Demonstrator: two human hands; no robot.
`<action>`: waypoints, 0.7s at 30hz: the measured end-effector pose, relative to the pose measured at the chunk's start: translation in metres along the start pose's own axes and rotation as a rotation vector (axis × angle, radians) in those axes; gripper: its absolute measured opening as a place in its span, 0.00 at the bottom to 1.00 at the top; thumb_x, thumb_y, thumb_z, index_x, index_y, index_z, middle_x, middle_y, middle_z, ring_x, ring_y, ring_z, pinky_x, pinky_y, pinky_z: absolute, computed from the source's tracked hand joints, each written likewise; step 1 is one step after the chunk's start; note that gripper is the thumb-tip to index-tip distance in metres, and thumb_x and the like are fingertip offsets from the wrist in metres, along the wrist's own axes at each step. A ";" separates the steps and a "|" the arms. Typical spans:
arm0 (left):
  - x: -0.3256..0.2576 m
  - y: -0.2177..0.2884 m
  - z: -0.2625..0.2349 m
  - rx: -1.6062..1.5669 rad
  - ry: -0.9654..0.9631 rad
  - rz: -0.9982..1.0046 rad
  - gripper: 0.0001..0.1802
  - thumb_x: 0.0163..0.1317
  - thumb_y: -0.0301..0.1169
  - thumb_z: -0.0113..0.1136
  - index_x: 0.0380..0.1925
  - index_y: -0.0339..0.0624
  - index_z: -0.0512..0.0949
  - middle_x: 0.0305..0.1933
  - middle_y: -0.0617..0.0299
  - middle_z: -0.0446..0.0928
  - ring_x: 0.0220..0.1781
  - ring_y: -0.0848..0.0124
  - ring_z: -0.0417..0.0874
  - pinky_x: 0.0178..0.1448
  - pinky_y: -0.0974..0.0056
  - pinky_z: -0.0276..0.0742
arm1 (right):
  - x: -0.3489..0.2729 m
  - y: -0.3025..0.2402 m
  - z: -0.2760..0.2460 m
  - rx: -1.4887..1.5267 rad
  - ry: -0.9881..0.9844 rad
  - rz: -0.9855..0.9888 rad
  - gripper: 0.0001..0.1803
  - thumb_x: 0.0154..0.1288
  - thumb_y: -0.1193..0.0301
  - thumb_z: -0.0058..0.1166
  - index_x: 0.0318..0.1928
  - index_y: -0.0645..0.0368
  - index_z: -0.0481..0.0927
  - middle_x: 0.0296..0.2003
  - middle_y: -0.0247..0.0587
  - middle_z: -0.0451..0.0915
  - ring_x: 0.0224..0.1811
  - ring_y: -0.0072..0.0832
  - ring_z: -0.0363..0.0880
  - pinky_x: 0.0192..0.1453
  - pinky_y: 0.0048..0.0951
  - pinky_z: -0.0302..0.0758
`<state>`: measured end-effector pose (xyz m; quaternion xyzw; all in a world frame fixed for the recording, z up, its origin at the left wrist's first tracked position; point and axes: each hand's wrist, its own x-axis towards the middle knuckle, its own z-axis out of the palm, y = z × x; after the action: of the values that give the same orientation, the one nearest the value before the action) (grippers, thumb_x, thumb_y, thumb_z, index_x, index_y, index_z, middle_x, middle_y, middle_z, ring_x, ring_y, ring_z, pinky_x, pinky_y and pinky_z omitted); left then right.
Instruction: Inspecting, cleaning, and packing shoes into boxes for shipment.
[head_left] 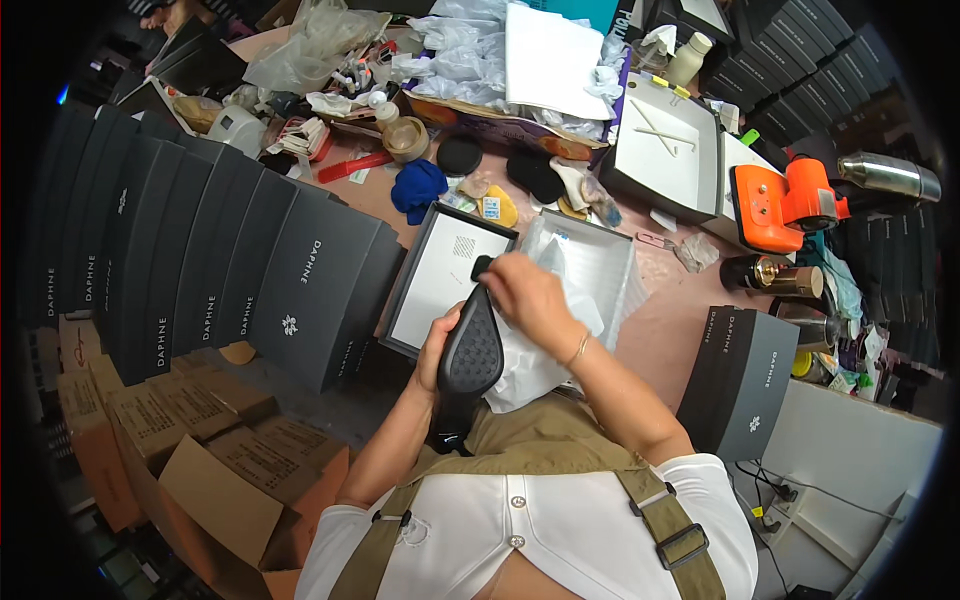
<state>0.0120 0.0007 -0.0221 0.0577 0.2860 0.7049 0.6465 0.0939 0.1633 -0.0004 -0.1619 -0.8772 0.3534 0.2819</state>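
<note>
A black shoe (472, 352) with a textured sole is held sole-up over my lap, its heel pointing away from me. My left hand (435, 350) wraps round its left side. At the heel end, the fingers of my right hand (525, 300) are bent and pressed together against the shoe; whatever they pinch is hidden. Beneath and beyond the shoe lies an open grey shoebox part (420, 290) with a white inside. To its right sits another open box part (610, 260) lined with white tissue paper (520, 372), which drapes toward my lap.
Dark shoeboxes (320, 285) stand in a row at the left, above brown cartons (190, 410). Another dark shoebox (735, 380) is at the right. Farther back are a blue cloth (418, 190), an orange device (775, 205), and a carton of crumpled white paper (460, 50).
</note>
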 end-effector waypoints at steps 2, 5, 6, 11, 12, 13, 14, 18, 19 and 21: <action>0.003 0.013 0.036 0.254 0.128 0.041 0.28 0.66 0.44 0.38 0.59 0.35 0.67 0.41 0.63 0.75 0.38 0.78 0.77 0.43 0.71 0.77 | 0.003 0.015 -0.036 0.031 0.068 0.113 0.06 0.58 0.72 0.60 0.32 0.59 0.76 0.29 0.45 0.77 0.29 0.43 0.77 0.31 0.35 0.73; 0.003 0.028 0.046 0.099 0.113 0.051 0.29 0.65 0.44 0.40 0.60 0.36 0.66 0.41 0.62 0.76 0.38 0.77 0.79 0.42 0.70 0.78 | -0.020 0.058 -0.103 -0.151 0.288 0.294 0.06 0.61 0.74 0.56 0.35 0.64 0.77 0.29 0.47 0.77 0.29 0.40 0.76 0.36 0.34 0.72; 0.003 0.029 0.045 0.066 0.127 0.068 0.29 0.65 0.44 0.40 0.60 0.36 0.66 0.41 0.62 0.76 0.37 0.77 0.80 0.41 0.70 0.78 | -0.033 0.077 -0.119 -0.178 0.351 0.416 0.06 0.63 0.73 0.54 0.36 0.65 0.77 0.30 0.49 0.77 0.33 0.41 0.76 0.39 0.35 0.72; 0.018 0.038 0.055 -0.024 0.155 0.152 0.28 0.65 0.48 0.41 0.54 0.38 0.70 0.33 0.62 0.78 0.32 0.74 0.81 0.37 0.67 0.80 | -0.164 0.243 -0.121 -0.518 0.310 0.451 0.13 0.65 0.69 0.52 0.45 0.66 0.73 0.41 0.54 0.77 0.41 0.46 0.75 0.46 0.39 0.71; 0.021 0.039 0.059 -0.027 0.253 0.182 0.27 0.65 0.50 0.42 0.51 0.39 0.72 0.33 0.61 0.78 0.32 0.73 0.81 0.37 0.67 0.80 | -0.176 0.253 -0.114 -0.604 0.281 0.336 0.15 0.67 0.68 0.51 0.47 0.67 0.72 0.43 0.54 0.76 0.41 0.45 0.74 0.47 0.36 0.72; 0.020 0.042 0.057 -0.035 0.368 0.240 0.27 0.64 0.52 0.42 0.48 0.40 0.73 0.33 0.61 0.78 0.32 0.72 0.81 0.36 0.66 0.80 | -0.151 0.222 -0.109 -0.641 0.366 0.260 0.16 0.68 0.68 0.50 0.48 0.67 0.74 0.43 0.51 0.78 0.43 0.39 0.77 0.50 0.32 0.74; 0.017 0.045 0.055 -0.049 0.482 0.294 0.27 0.64 0.53 0.43 0.44 0.40 0.75 0.33 0.61 0.78 0.32 0.71 0.81 0.36 0.66 0.80 | -0.124 0.182 -0.116 -0.312 0.253 0.401 0.16 0.67 0.67 0.50 0.48 0.67 0.75 0.43 0.49 0.79 0.44 0.36 0.78 0.51 0.32 0.74; 0.007 0.036 0.050 -0.144 0.532 0.486 0.25 0.59 0.56 0.48 0.38 0.47 0.77 0.34 0.63 0.79 0.34 0.67 0.81 0.39 0.62 0.80 | -0.090 0.048 -0.110 0.677 -0.554 0.561 0.14 0.68 0.67 0.50 0.44 0.66 0.79 0.40 0.40 0.81 0.44 0.23 0.78 0.51 0.25 0.75; 0.013 0.029 0.050 -0.171 0.481 0.468 0.25 0.59 0.56 0.47 0.37 0.48 0.78 0.33 0.63 0.79 0.34 0.67 0.81 0.41 0.61 0.80 | -0.098 0.029 -0.083 0.930 -0.599 0.502 0.17 0.68 0.65 0.50 0.50 0.66 0.76 0.46 0.42 0.79 0.47 0.25 0.78 0.52 0.26 0.75; 0.023 0.012 0.047 -0.174 0.491 0.447 0.25 0.63 0.54 0.44 0.39 0.45 0.77 0.36 0.62 0.79 0.37 0.67 0.82 0.43 0.62 0.79 | -0.114 0.004 -0.031 1.583 -0.622 0.570 0.41 0.60 0.50 0.57 0.66 0.61 0.60 0.56 0.48 0.72 0.44 0.31 0.80 0.46 0.27 0.77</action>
<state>0.0192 0.0378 0.0161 -0.1077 0.3522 0.8437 0.3905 0.2032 0.1268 -0.0282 -0.0289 -0.3399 0.9393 -0.0378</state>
